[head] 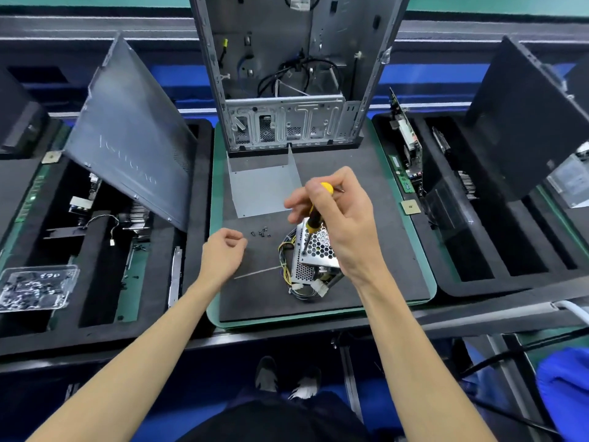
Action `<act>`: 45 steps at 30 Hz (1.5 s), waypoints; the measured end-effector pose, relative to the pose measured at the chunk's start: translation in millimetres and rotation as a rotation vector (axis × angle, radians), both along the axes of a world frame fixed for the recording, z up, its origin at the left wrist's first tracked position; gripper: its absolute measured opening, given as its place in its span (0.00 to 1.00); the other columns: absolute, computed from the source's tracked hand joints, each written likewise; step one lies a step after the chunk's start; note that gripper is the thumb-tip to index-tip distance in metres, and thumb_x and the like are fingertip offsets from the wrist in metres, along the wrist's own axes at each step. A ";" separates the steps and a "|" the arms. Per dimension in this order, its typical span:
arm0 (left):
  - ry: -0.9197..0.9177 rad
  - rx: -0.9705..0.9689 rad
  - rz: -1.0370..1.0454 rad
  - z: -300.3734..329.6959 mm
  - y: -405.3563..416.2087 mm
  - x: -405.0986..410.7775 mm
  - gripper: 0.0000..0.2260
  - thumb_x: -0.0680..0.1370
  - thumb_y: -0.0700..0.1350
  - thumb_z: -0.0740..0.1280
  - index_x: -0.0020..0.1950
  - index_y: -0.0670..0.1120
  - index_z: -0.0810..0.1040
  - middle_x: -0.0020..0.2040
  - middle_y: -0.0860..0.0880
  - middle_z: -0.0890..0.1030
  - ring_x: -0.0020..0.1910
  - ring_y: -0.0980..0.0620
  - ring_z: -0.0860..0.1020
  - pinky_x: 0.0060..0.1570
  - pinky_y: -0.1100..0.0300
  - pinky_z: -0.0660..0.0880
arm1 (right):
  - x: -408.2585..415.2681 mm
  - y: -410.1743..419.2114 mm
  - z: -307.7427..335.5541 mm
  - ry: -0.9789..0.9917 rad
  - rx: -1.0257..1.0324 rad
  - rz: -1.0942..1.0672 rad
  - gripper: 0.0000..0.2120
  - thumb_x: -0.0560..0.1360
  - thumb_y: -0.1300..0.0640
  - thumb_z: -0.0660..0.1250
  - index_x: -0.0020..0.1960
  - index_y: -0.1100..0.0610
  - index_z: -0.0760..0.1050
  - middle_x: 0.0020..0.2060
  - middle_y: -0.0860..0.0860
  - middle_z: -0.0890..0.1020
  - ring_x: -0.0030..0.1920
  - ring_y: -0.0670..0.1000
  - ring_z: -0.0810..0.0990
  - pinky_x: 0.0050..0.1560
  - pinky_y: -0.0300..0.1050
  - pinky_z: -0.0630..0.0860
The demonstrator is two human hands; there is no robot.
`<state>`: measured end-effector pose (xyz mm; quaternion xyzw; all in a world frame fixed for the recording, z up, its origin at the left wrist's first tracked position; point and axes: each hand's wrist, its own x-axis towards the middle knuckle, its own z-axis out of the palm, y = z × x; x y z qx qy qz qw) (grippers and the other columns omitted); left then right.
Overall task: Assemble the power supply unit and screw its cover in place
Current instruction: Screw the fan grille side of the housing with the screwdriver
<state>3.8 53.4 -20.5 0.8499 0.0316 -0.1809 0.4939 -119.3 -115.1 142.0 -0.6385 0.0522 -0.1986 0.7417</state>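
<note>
- The power supply unit point(314, 256) lies on the dark mat point(366, 282) of the tabletop, just in front of the person, with its perforated cover facing up and its bundle of yellow and black wires point(288, 275) spilling out at the near left side.
- The right hand point(338, 224) holds a screwdriver point(314, 218) with a yellow and black handle; its fingers are curled round the handle and the thumb sits near the yellow cap, with the tip down at a corner hole of the cover.
- The left hand point(223, 252) hovers over the mat left of the unit, fingers loosely curled; whether they pinch a screw I cannot tell.
- A few loose screws point(261, 232) lie on the mat between the two hands, near the unit.
- The bent grey metal sheet point(264, 186) rests apart, behind the unit.
- To do this step well, I judge the driver should stand square to the cover, pressed straight down while turning, so the tip does not slip out.
- The free hand would do well to steady the housing, since the unit looks tilted on its wires and may rock.
</note>
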 end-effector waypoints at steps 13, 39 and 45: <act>-0.291 0.352 -0.221 -17.6 -14.2 17.0 0.03 0.77 0.49 0.70 0.43 0.54 0.78 0.36 0.60 0.78 0.41 0.52 0.77 0.38 0.58 0.66 | -6.2 3.4 -2.4 0.041 0.037 -0.040 0.12 0.84 0.56 0.57 0.52 0.61 0.77 0.42 0.53 0.84 0.45 0.54 0.82 0.50 0.57 0.77; 0.139 -0.624 -0.226 69.2 -27.7 -39.6 0.08 0.78 0.33 0.67 0.48 0.41 0.86 0.37 0.48 0.83 0.37 0.52 0.82 0.50 0.56 0.82 | -15.7 6.1 -11.0 0.046 0.036 -0.147 0.11 0.81 0.48 0.62 0.51 0.56 0.78 0.41 0.53 0.83 0.46 0.52 0.83 0.47 0.53 0.75; 0.147 -0.650 -0.238 74.3 -26.5 -47.0 0.10 0.78 0.33 0.68 0.45 0.43 0.87 0.37 0.46 0.84 0.39 0.50 0.82 0.48 0.57 0.81 | -13.6 8.0 -8.1 0.015 0.036 -0.116 0.11 0.83 0.50 0.59 0.52 0.57 0.72 0.32 0.47 0.71 0.35 0.49 0.68 0.40 0.45 0.66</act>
